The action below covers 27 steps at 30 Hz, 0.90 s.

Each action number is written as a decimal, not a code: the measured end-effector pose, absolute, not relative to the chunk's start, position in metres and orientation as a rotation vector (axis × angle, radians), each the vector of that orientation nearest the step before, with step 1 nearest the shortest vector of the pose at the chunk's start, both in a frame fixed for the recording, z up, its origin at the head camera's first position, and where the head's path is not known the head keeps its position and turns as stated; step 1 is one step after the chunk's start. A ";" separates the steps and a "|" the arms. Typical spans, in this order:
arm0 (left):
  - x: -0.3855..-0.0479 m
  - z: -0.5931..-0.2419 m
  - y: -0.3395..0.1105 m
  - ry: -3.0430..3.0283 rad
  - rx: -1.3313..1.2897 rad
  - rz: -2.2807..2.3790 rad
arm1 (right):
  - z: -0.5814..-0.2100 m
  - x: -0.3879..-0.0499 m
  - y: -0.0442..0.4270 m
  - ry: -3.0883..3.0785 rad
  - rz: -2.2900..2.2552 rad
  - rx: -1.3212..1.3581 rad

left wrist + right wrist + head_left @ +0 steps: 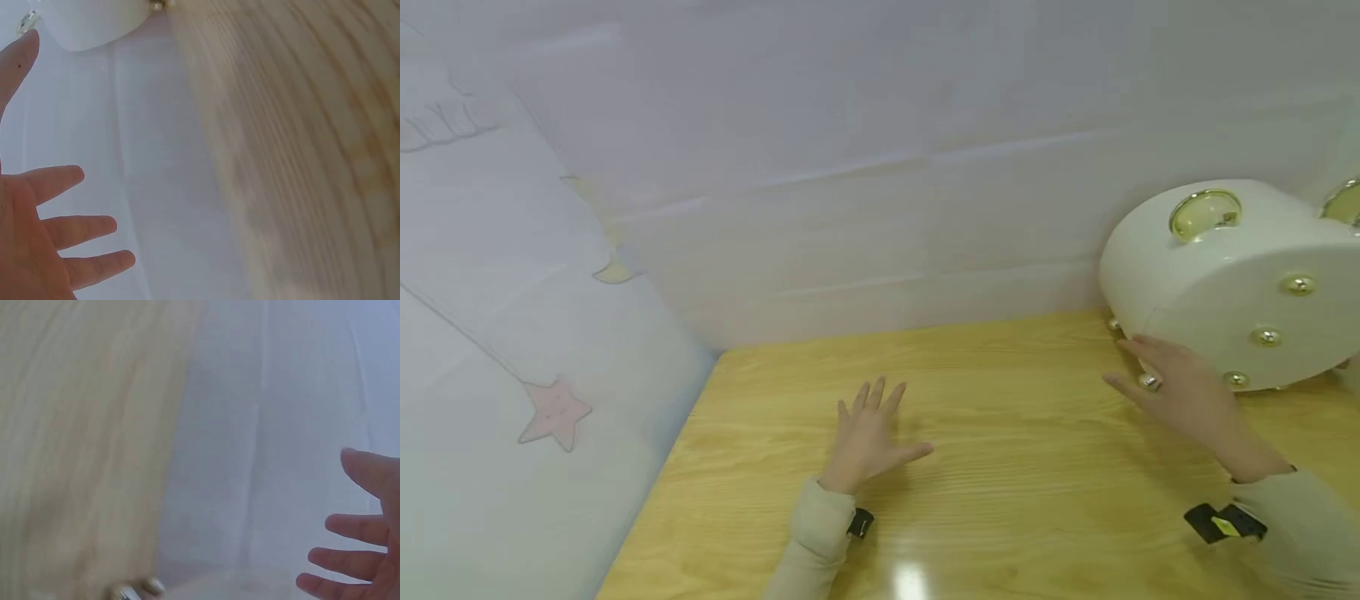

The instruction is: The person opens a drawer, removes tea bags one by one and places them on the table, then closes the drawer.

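Note:
My left hand (865,446) hovers over or rests on the wooden table, its fingers spread and nothing in it; the left wrist view shows the same straight, parted fingers (94,232). At the right, my right hand (1191,400) has its fingers extended beside a white, round-sided case (1195,275) with gold studs and a gold-rimmed oval fitting. In the head view this hand overlaps the case's lower left edge; whether they touch I cannot tell. The right wrist view shows its fingers (350,562) apart and holding nothing.
The wooden table (1000,483) meets a pale, creased wall covering (850,225) at the back. Another pale wall, with a pink star (556,412) and a yellow moon (613,272) on it, stands at the left. A second gold-rimmed fitting (1343,202) shows at the far right edge.

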State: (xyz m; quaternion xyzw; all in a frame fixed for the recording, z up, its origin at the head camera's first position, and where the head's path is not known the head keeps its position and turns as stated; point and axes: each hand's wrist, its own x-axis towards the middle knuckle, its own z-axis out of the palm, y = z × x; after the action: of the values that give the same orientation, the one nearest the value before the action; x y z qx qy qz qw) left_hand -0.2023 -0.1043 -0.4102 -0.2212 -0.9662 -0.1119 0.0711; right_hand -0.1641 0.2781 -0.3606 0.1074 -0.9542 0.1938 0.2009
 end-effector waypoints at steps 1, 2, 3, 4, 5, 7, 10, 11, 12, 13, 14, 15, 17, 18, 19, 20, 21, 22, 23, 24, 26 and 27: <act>-0.202 -0.411 -0.106 -2.902 -0.665 -0.341 | -0.354 -0.164 0.283 -2.648 0.546 0.263; -0.202 -0.412 -0.108 -2.898 -0.670 -0.343 | -0.348 -0.165 0.288 -2.612 0.535 0.228; -0.202 -0.412 -0.109 -2.893 -0.676 -0.347 | -0.342 -0.165 0.293 -2.584 0.530 0.187; -0.201 -0.413 -0.110 -2.888 -0.682 -0.346 | -0.335 -0.165 0.299 -2.563 0.529 0.145; -0.201 -0.413 -0.110 -2.884 -0.689 -0.354 | -0.329 -0.165 0.305 -2.503 0.519 0.122; -0.201 -0.414 -0.111 -2.883 -0.692 -0.363 | -0.317 -0.165 0.317 -2.403 0.532 0.049; -0.200 -0.414 -0.112 -2.865 -0.695 -0.377 | -0.300 -0.166 0.334 -2.298 0.586 -0.040; -0.200 -0.414 -0.113 -2.860 -0.695 -0.385 | -0.296 -0.166 0.339 -2.262 0.606 -0.073; -0.199 -0.414 -0.114 -2.852 -0.693 -0.391 | -0.291 -0.168 0.343 -2.254 0.623 -0.124; -0.199 -0.414 -0.115 -2.842 -0.691 -0.402 | -0.286 -0.171 0.349 -2.253 0.640 -0.183; -0.199 -0.414 -0.115 -2.834 -0.690 -0.408 | -0.281 -0.174 0.353 -2.247 0.639 -0.243; -0.199 -0.413 -0.116 -2.829 -0.689 -0.409 | -0.278 -0.178 0.359 -2.240 0.644 -0.301; -0.198 -0.413 -0.117 -2.820 -0.688 -0.426 | -0.274 -0.187 0.370 -2.250 0.687 -0.451; -0.198 -0.413 -0.117 -2.818 -0.689 -0.431 | -0.273 -0.193 0.377 -2.264 0.719 -0.513; -0.198 -0.413 -0.117 -2.817 -0.689 -0.437 | -0.274 -0.198 0.385 -2.293 0.761 -0.578; -0.197 -0.412 -0.117 -2.816 -0.690 -0.439 | -0.275 -0.203 0.392 -2.312 0.804 -0.631; -0.197 -0.412 -0.117 -2.815 -0.694 -0.438 | -0.277 -0.209 0.401 -2.325 0.830 -0.684; -0.197 -0.413 -0.117 -2.813 -0.699 -0.435 | -0.280 -0.213 0.410 -2.336 0.863 -0.717; -0.196 -0.412 -0.116 -2.811 -0.704 -0.428 | -0.281 -0.216 0.418 -2.361 0.895 -0.733; -0.196 -0.412 -0.116 -2.807 -0.710 -0.423 | -0.282 -0.218 0.424 -2.382 0.930 -0.763; -0.196 -0.412 -0.113 -2.792 -0.721 -0.414 | -0.287 -0.224 0.438 -2.402 0.940 -0.799; -0.197 -0.412 -0.112 -2.784 -0.728 -0.406 | -0.289 -0.226 0.445 -2.420 0.948 -0.801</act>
State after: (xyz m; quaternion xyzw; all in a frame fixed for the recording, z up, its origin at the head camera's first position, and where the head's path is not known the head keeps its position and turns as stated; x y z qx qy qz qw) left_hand -0.1967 -0.1118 -0.4118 -0.2487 -0.9514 -0.1387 0.1173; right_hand -0.2255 0.4445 -0.2892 -0.2881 -0.8701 0.3409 0.2092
